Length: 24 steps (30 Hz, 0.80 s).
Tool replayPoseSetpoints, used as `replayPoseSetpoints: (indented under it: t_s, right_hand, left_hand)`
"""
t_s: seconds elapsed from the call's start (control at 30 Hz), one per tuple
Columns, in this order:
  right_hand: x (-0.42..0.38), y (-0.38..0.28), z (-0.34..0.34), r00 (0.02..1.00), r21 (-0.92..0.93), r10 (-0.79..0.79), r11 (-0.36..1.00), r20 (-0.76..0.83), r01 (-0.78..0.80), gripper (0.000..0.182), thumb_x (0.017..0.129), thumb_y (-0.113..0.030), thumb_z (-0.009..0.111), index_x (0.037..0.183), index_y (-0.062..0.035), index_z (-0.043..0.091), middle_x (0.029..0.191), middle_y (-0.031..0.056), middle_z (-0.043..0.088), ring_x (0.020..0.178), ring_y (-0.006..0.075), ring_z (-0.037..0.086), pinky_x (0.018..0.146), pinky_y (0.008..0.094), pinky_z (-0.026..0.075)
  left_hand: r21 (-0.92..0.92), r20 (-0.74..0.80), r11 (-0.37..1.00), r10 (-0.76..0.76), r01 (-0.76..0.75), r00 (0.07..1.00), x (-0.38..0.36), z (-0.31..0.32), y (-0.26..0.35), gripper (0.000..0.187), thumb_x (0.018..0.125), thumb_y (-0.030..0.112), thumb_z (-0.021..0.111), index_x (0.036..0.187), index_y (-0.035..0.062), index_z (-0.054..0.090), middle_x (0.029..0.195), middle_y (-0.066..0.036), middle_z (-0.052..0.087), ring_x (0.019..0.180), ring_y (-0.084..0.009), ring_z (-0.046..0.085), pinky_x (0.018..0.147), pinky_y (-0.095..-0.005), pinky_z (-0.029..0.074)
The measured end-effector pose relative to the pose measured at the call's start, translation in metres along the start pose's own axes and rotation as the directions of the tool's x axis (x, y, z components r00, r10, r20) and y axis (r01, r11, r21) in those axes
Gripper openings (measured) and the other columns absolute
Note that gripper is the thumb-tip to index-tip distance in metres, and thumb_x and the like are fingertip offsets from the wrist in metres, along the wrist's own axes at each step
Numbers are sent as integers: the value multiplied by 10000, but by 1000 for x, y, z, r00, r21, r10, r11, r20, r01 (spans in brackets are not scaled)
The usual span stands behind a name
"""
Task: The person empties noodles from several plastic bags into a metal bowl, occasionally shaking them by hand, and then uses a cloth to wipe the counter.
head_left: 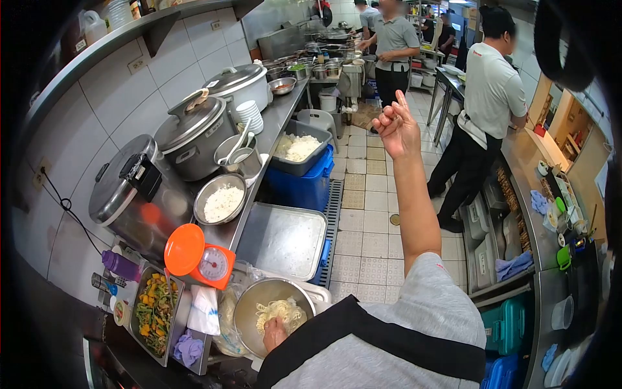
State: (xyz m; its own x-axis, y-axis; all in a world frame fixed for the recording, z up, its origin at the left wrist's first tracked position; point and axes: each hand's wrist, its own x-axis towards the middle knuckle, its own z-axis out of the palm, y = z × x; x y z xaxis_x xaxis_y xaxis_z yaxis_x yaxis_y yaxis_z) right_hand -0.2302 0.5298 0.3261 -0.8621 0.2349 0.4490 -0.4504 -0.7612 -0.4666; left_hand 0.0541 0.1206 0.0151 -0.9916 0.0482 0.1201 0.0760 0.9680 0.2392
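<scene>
My left hand point(275, 334) is down inside a large metal bowl point(245, 305), its fingers curled into pale noodles point(285, 314); the fingertips are buried. My right hand point(396, 129) is raised at the end of an outstretched arm over the floor. One finger points up and the others are partly bent, with nothing held. Left of the bowl are a clear plastic bag point(228, 318) and a white folded cloth or packet point(204, 310). An orange dial scale point(212, 266) stands behind them.
At left, a tray of mixed vegetables point(153, 314), a rice bowl point(221, 199) and large cookers point(197, 133) line the counter. A grey tub of rice point(304, 159) sits on a blue bin point(301, 185). One person point(483, 97) stands at the right counter; others point(392, 48) are farther back.
</scene>
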Motion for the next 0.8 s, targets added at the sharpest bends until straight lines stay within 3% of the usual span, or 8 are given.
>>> replayPoseSetpoints:
  t_s: [0.17,0.3,0.4,0.5,0.57,0.6,0.67,0.8]
  right_hand:
    - [-2,14,-7,1000,23,23,999,3,-23,662,878,-89,481,1435,-149,127,696,37,546,578,148,522,618,360,487]
    - [-16,30,-13,997,31,78,997,-14,-77,618,876,-96,478,1414,-137,178,677,43,547,564,154,541,587,370,502]
    - [-39,49,-19,986,-42,169,985,-12,-169,534,873,-109,487,1362,-118,274,680,35,542,553,148,531,584,358,486]
    - [-66,77,-32,954,-73,298,952,-6,-298,493,873,-107,486,1338,-107,323,694,35,550,545,138,532,580,340,484]
    - [-87,94,-37,902,-98,418,898,-109,-428,523,862,-94,496,1346,-115,301,699,58,556,524,160,529,530,342,488]
    - [-97,102,-40,901,-98,419,898,-108,-429,523,862,-94,496,1346,-115,301,699,58,556,524,160,529,530,342,488]
    - [-116,118,-48,859,-118,465,861,-214,-495,554,855,-87,496,1365,-121,283,722,64,563,524,154,525,535,339,484]
    - [-152,137,-65,780,-64,561,799,-277,-598,602,847,-81,496,1391,-132,243,741,67,567,535,149,527,538,329,477]
  left_hand:
    - [82,192,992,-110,96,975,6,23,-17,246,758,140,535,942,-9,600,932,-142,610,930,-313,560,771,-400,472]
    - [89,231,996,-53,34,972,14,11,-19,212,778,118,517,924,-3,613,913,-143,615,901,-323,575,763,-407,474]
    - [1,154,1000,-28,28,988,14,3,-21,185,787,102,506,891,5,624,875,-155,625,869,-348,582,753,-425,470]
    - [-161,234,980,-77,116,969,13,8,-49,172,825,123,516,866,9,639,828,-143,643,807,-315,610,742,-394,470]
    - [-681,160,661,-288,317,944,8,15,-64,206,878,163,517,849,1,640,738,-103,642,727,-225,613,702,-331,469]
    - [-681,160,660,-289,318,944,9,10,-64,206,878,163,517,849,1,640,738,-103,642,727,-225,613,702,-331,469]
    - [-866,72,442,-353,234,933,10,-9,-58,200,899,167,524,898,-4,629,675,-57,604,674,-140,566,654,-274,449]
    - [-831,66,493,-370,256,927,4,-10,-42,146,882,89,507,944,12,614,663,-37,563,651,-123,532,629,-263,436]
